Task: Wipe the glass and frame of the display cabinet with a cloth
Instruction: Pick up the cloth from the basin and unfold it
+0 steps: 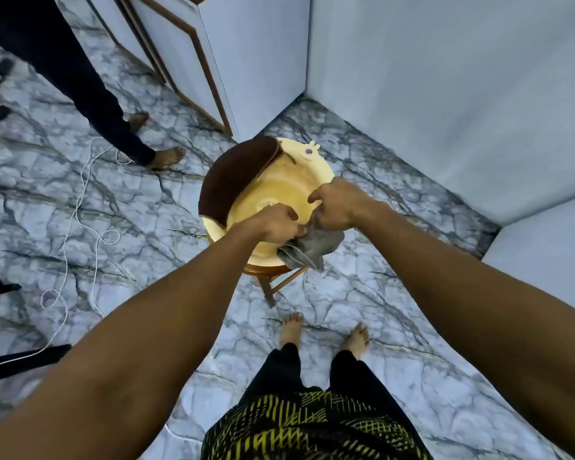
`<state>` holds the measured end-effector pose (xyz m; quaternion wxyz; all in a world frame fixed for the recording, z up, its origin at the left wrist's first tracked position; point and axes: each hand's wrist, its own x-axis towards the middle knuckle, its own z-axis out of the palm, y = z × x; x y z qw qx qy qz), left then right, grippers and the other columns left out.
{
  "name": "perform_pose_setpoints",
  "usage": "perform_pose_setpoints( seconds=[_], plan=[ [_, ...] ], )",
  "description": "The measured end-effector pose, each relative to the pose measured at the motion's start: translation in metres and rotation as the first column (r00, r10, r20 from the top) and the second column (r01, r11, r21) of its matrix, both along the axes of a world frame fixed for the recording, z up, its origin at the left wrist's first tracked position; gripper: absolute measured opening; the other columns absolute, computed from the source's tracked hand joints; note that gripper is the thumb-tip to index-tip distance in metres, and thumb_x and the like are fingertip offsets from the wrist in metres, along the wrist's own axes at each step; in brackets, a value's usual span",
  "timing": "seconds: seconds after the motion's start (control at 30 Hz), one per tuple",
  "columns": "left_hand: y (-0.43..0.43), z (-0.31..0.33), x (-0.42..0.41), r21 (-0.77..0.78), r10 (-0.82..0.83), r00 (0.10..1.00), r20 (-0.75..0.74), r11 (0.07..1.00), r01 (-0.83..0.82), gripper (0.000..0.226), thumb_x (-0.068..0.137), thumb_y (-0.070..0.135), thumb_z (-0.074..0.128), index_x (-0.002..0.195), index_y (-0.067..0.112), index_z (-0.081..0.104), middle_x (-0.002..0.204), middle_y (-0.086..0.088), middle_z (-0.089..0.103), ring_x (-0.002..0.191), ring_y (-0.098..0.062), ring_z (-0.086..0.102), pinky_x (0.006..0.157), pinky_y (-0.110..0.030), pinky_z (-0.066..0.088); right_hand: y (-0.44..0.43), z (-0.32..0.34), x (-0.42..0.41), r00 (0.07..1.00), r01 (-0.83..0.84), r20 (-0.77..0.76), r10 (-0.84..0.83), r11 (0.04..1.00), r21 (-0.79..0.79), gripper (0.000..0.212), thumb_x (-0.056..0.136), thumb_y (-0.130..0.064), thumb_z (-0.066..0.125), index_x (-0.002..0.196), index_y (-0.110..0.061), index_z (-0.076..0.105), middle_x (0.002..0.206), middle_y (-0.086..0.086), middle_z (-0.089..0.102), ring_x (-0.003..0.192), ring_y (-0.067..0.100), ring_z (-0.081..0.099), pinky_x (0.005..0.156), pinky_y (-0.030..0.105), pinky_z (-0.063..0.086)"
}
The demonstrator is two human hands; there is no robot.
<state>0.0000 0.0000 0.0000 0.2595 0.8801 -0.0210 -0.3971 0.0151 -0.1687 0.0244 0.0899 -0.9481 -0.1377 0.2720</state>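
A grey cloth (309, 249) hangs bunched over the near rim of a cream basin (326, 174). Both hands grip it: my left hand (274, 224) holds its left end, my right hand (341, 204) its upper right part, fists close together. The basin sits on a small wooden stool (269, 277). A dark brown cloth (233, 180) drapes over the basin's far left rim. The cabinet with brown-framed panels (193, 58) stands beyond, at the top left of centre.
Another person's legs and bare feet (165, 157) stand on the marble floor at left. A white cable (80, 207) loops across the floor. Pale walls (445, 78) meet in a corner right of the cabinet. My own bare feet (322, 333) are just behind the stool.
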Motion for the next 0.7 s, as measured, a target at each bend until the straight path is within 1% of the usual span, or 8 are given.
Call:
perform_pose_setpoints(
  seconds=[0.1,0.17,0.3,0.37,0.43,0.5,0.6,0.7],
  plan=[
    [0.002,-0.008,-0.006,-0.095,0.068,0.988,-0.135,0.992,-0.081,0.031,0.102,0.037,0.063,0.116,0.009,0.065,0.13,-0.02,0.067,0.119,-0.036,0.064,0.091,-0.042,0.052,0.004,0.001,-0.001,0.999,-0.044,-0.036,0.04,0.991,-0.128,0.057,0.096,-0.033,0.063,0.15,-0.024,0.05,0.139,0.018,0.055,0.137,0.033,0.041,0.104,0.044,0.041],
    [0.0,-0.01,-0.008,-0.13,0.11,0.985,-0.132,0.983,-0.127,0.026,0.098,0.032,0.069,0.107,0.008,0.065,0.121,-0.02,0.071,0.113,-0.034,0.067,0.098,-0.048,0.054,0.006,0.002,-0.002,0.997,-0.027,-0.068,0.021,0.995,-0.094,0.057,0.095,-0.03,0.064,0.149,-0.024,0.05,0.138,0.015,0.058,0.133,0.033,0.046,0.101,0.043,0.045],
    [0.001,-0.005,-0.004,-0.125,0.172,0.977,-0.125,0.974,-0.188,0.032,0.086,0.027,0.084,0.104,0.002,0.075,0.104,-0.013,0.076,0.099,-0.028,0.072,0.098,-0.049,0.058,0.001,0.003,-0.003,0.989,0.074,-0.13,-0.073,0.997,-0.001,0.061,0.09,-0.017,0.071,0.148,-0.012,0.052,0.138,0.016,0.06,0.125,0.034,0.058,0.097,0.043,0.054],
    [0.001,-0.002,-0.003,-0.13,0.193,0.974,-0.118,0.97,-0.208,0.032,0.082,0.024,0.087,0.102,0.001,0.078,0.103,-0.014,0.077,0.097,-0.029,0.073,0.094,-0.048,0.06,-0.004,0.004,-0.003,0.983,0.095,-0.158,-0.091,0.995,0.021,0.046,0.092,-0.017,0.069,0.135,-0.003,0.063,0.124,0.019,0.068,0.111,0.034,0.065,0.09,0.044,0.058],
    [0.001,-0.001,-0.004,-0.154,0.22,0.972,-0.088,0.961,-0.231,0.028,0.08,0.019,0.087,0.101,0.002,0.078,0.103,-0.013,0.077,0.098,-0.03,0.073,0.092,-0.047,0.06,-0.011,0.002,-0.003,0.98,0.102,-0.178,-0.092,0.994,0.048,0.031,0.093,-0.018,0.065,0.12,-0.004,0.072,0.109,0.016,0.072,0.098,0.031,0.067,0.079,0.041,0.057],
    [0.001,-0.001,-0.008,-0.192,0.251,0.967,-0.055,0.947,-0.256,0.025,0.081,0.013,0.085,0.101,0.003,0.076,0.104,-0.013,0.076,0.101,-0.032,0.072,0.091,-0.046,0.059,-0.017,0.002,-0.005,0.978,0.124,-0.182,-0.104,0.987,0.1,0.027,0.091,-0.016,0.066,0.115,-0.007,0.075,0.103,0.012,0.072,0.095,0.028,0.066,0.073,0.035,0.052],
    [-0.001,0.003,-0.013,-0.213,0.262,0.965,-0.009,0.942,-0.258,0.026,0.079,0.01,0.086,0.101,0.005,0.074,0.104,-0.013,0.075,0.102,-0.032,0.071,0.092,-0.048,0.06,-0.025,0.002,-0.007,0.977,0.153,-0.177,-0.118,0.968,0.199,0.023,0.086,-0.007,0.067,0.108,-0.007,0.073,0.103,0.012,0.071,0.093,0.026,0.064,0.07,0.03,0.048],
    [-0.007,0.016,-0.009,-0.196,0.233,0.971,0.052,0.956,-0.219,0.033,0.075,0.01,0.091,0.101,0.01,0.07,0.103,-0.013,0.073,0.101,-0.032,0.07,0.088,-0.047,0.06,-0.032,0.006,-0.01,0.944,0.283,-0.27,-0.188,0.884,0.372,0.024,0.087,0.002,0.068,0.104,-0.012,0.059,0.098,0.011,0.064,0.082,0.022,0.056,0.06,0.028,0.042]
  ],
)
